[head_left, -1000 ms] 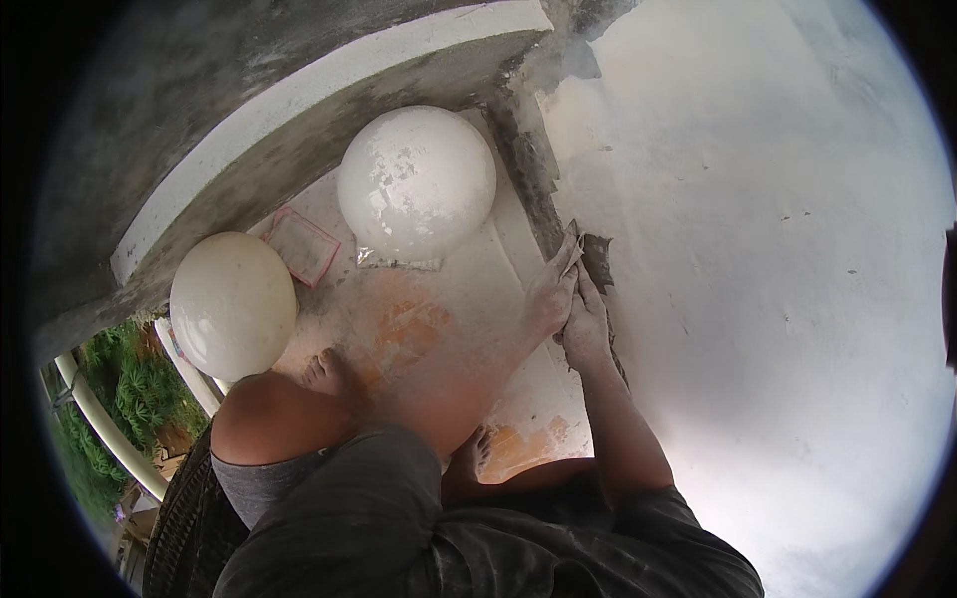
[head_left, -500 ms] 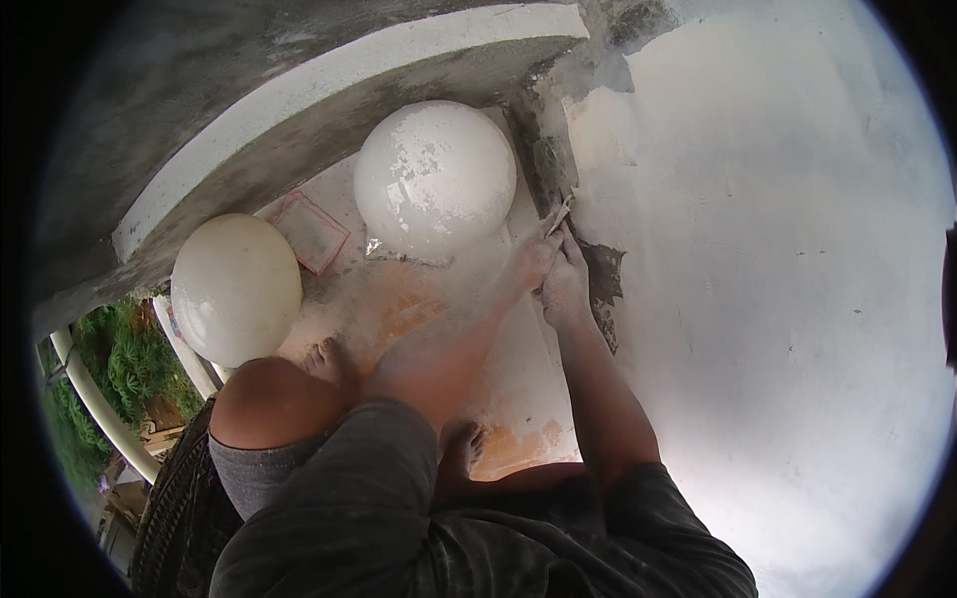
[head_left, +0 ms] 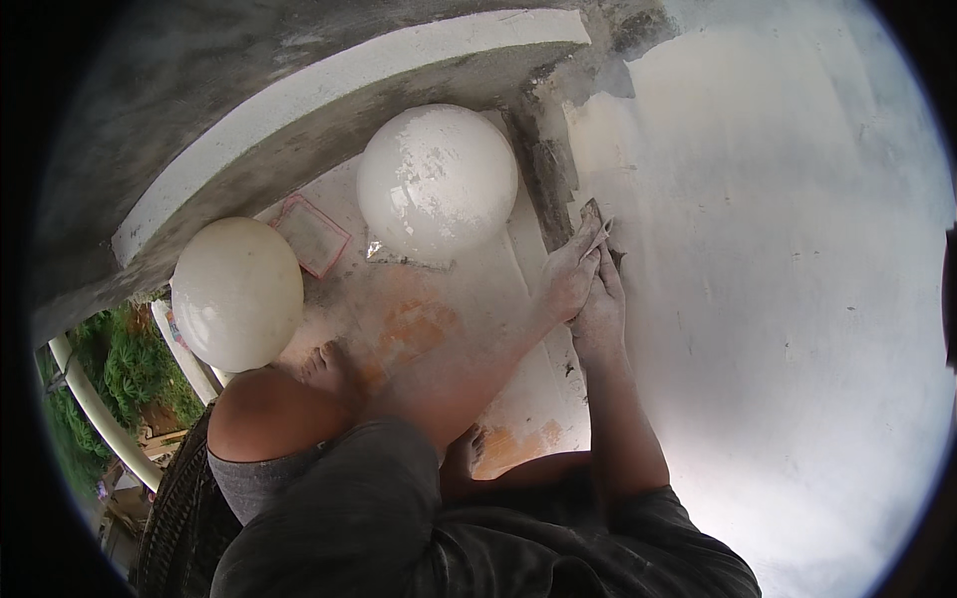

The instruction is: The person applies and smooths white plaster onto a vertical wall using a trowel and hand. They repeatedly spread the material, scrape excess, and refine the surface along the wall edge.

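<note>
Both my hands are closed together on a thin, flat, dust-whitened tool (head_left: 601,235) whose exact kind I cannot make out. Its far end lies against the foot of the white wall (head_left: 758,249), where the wall meets the ledge. My left hand (head_left: 570,281) reaches across from the left with its fingers wrapped round the tool. Close beside it on the right, my right hand (head_left: 600,311) grips the same piece, fingers pointing away from me. White powder coats both hands and the lower forearms.
Two big white globes, one upright (head_left: 439,179) and one nearer left (head_left: 237,294), stand on the dusty floor (head_left: 419,324). A red-edged clear packet (head_left: 311,237) lies between them. Behind curves a raised concrete rim (head_left: 349,85). My bare foot (head_left: 329,371) rests near the left globe.
Both hands and the tool have shifted right and slightly toward me, along the wall's foot. They now cover most of the dark patch that showed there. The globes stay put.
</note>
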The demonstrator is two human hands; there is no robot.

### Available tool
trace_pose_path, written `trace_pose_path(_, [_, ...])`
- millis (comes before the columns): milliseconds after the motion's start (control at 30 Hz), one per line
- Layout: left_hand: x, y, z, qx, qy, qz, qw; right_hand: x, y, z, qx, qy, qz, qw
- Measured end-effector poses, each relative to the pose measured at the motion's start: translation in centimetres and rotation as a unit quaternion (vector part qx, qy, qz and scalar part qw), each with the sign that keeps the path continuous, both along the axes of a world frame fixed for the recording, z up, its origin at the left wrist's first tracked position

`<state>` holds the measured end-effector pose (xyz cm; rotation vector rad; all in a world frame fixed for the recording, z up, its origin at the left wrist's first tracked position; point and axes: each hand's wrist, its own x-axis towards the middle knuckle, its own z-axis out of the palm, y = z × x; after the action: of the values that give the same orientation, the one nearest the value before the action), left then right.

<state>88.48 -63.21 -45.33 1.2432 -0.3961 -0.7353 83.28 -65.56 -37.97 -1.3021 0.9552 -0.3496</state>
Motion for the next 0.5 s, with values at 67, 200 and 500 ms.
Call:
trace_pose_path(67, [0.5,0.0,0.5,0.005,0.056,0.028,0.998,-0.1,-0.4,0.0,0.024,0.032,0.028,0.999])
trace_pose_path(200, [1.4,0.4,0.7,0.054,0.136,-0.039,0.988,0.4,-1.1,-0.7,0.042,0.087,0.037,0.995])
trace_pose_path(500, [3.6,-0.2,-0.8,-0.036,0.187,-0.047,0.981,3.1,-0.5,-0.4,0.057,0.032,0.007,0.998])
